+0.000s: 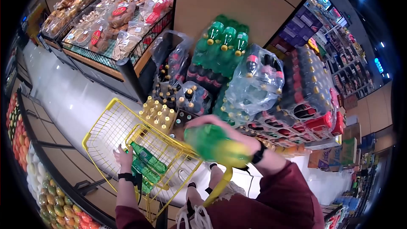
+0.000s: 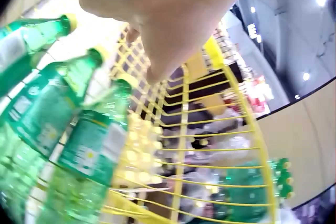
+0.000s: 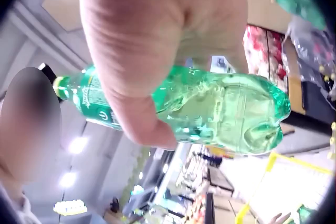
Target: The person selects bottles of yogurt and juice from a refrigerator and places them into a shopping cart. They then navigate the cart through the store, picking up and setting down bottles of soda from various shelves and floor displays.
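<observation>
My right hand (image 3: pixel 152 40) grips a green soda bottle (image 3: pixel 226 108), thumb curled round its middle. In the right wrist view the bottle lies sideways, its yellow cap toward the left. The same bottle shows blurred in the head view, over the near right corner of a yellow wire shopping cart (image 1: pixel 99 120). My left hand (image 1: pixel 123 159) is over the cart's left part with its fingers apart, holding nothing. Beside it several green soda bottles (image 1: pixel 148 161) lie in the cart. Their yellow caps and green labels (image 2: pixel 86 145) show in the left wrist view.
Beyond the cart stand yellow-capped bottles (image 1: pixel 157 114), a tall stack of green bottle packs (image 1: pixel 222 38) and plastic-wrapped dark bottles (image 1: pixel 258 80). A bakery stand (image 1: pixel 114 25) is at the far left. A fruit shelf (image 1: pixel 55 195) runs along the near left.
</observation>
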A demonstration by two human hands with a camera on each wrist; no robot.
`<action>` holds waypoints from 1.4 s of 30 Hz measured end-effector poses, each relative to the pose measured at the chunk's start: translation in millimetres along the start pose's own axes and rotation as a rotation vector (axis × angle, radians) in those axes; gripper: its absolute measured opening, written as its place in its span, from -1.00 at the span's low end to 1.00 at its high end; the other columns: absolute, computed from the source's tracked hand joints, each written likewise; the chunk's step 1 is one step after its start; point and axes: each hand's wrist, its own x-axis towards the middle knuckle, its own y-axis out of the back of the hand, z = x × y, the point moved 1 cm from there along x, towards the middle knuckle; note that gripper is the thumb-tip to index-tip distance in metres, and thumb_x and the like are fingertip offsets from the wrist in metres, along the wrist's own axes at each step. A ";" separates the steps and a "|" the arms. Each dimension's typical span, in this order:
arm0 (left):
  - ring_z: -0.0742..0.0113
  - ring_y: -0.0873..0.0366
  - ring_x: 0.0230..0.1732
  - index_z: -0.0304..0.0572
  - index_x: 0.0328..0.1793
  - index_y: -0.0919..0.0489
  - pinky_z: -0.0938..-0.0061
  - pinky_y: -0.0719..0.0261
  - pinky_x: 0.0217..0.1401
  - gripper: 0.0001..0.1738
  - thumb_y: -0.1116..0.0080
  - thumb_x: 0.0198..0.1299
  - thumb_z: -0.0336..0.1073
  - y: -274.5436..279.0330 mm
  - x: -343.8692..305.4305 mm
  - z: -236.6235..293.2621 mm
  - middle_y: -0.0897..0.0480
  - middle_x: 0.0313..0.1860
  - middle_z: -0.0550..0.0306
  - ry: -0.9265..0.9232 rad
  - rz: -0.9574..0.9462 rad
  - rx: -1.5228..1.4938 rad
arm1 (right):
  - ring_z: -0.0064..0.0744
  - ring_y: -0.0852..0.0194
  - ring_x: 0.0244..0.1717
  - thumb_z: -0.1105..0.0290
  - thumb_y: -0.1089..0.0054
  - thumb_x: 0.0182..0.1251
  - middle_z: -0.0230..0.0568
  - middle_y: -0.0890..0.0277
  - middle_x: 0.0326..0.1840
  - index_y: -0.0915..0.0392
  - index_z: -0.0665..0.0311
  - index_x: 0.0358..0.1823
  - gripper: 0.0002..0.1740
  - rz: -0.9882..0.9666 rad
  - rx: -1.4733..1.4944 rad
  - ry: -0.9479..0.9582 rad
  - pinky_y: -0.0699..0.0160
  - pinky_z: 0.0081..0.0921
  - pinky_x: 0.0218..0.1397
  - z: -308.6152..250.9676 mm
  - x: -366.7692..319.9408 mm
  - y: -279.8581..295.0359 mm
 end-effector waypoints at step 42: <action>-0.19 -0.13 0.29 -0.04 0.16 -0.46 0.09 -0.18 0.31 -0.39 -0.35 -0.05 -0.06 -30.8 -23.9 -12.1 -0.10 0.34 -0.29 -0.419 0.106 0.027 | -0.11 -0.11 0.29 -0.23 -0.01 0.17 -0.15 -0.20 0.29 -0.21 0.18 0.26 -0.22 1.352 1.340 0.181 -0.11 -0.08 0.37 358.6 -163.5 147.9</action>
